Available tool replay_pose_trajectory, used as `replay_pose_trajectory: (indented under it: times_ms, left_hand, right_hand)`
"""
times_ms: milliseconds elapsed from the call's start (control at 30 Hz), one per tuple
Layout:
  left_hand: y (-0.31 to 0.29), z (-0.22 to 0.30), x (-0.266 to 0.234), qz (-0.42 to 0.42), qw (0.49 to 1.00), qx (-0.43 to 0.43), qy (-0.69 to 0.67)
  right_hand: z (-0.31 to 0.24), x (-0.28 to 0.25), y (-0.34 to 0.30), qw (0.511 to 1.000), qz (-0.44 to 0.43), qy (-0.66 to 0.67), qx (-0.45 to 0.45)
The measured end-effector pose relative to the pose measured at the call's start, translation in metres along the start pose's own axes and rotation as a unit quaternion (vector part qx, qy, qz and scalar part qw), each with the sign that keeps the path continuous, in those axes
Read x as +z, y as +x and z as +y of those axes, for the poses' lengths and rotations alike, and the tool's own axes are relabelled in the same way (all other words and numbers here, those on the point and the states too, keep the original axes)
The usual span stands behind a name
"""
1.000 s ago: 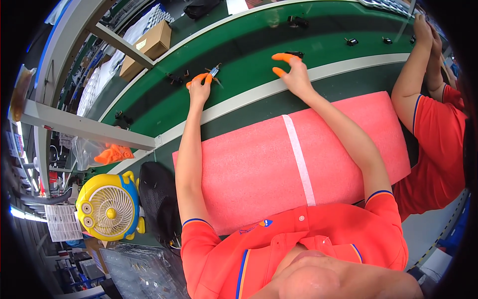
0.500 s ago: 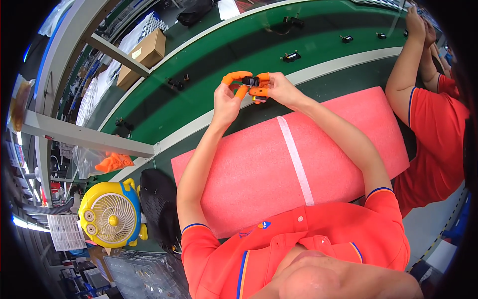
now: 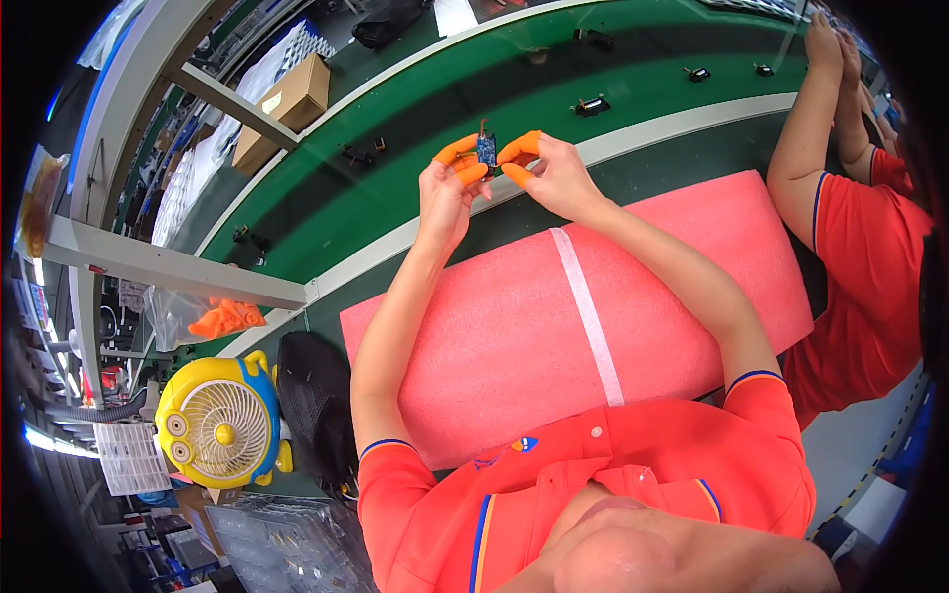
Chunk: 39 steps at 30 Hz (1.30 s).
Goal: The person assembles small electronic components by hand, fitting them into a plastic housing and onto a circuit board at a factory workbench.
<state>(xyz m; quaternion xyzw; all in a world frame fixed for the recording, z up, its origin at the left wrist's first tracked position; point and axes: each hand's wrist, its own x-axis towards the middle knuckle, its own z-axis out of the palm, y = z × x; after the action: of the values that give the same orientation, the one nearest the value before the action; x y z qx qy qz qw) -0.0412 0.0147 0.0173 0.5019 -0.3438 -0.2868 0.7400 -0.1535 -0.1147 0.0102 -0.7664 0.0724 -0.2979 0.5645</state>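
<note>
A small blue circuit board with a thin orange strip at its upper end is held up over the green belt's near edge. My left hand grips it by its left side, between fingers in orange finger cots. Close to the board's right edge is my right hand, its orange-capped index finger and thumb parted with a gap between them. Whether a right fingertip touches the board is too small to tell.
Small black parts lie spaced along the green conveyor belt. A pink foam block lies before me. To the left are a yellow fan, a black mesh bag and a metal frame. A co-worker's arm is at right.
The held piece has been turned, so its blue board face shows instead of a black side. My right fingers have parted from it. The parts on the belt have shifted slightly right.
</note>
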Motion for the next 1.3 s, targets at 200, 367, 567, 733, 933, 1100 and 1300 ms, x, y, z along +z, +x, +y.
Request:
replay_pose_trajectory:
  times_ms: [200,367,567,733,933,1100,1300]
  left_hand:
    - [-0.004,0.013,0.004,-0.023,0.994,-0.092,-0.046]
    - [0.0,0.012,0.0,0.084,0.973,-0.147,-0.154]
    - [-0.001,0.009,-0.003,0.053,0.975,-0.146,-0.157]
    - [-0.004,0.012,0.003,-0.032,0.995,-0.073,-0.062]
    - [-0.008,0.01,0.008,-0.043,0.996,-0.068,-0.043]
    - [-0.01,0.01,0.008,-0.043,0.992,-0.088,-0.075]
    - [-0.005,0.019,0.002,-0.017,0.97,-0.147,-0.195]
  right_hand:
    - [-0.005,-0.003,-0.004,0.981,0.032,-0.139,-0.132]
    - [0.001,-0.006,-0.002,0.922,0.067,-0.181,-0.335]
    - [0.0,-0.004,-0.006,0.953,0.024,-0.152,-0.261]
    - [-0.004,-0.005,0.0,1.0,0.003,0.014,-0.004]
    - [-0.007,-0.006,0.0,1.0,0.025,-0.01,-0.012]
    - [-0.013,-0.005,-0.001,0.999,0.041,0.022,-0.008]
    - [-0.016,-0.013,-0.001,0.983,0.025,-0.065,-0.17]
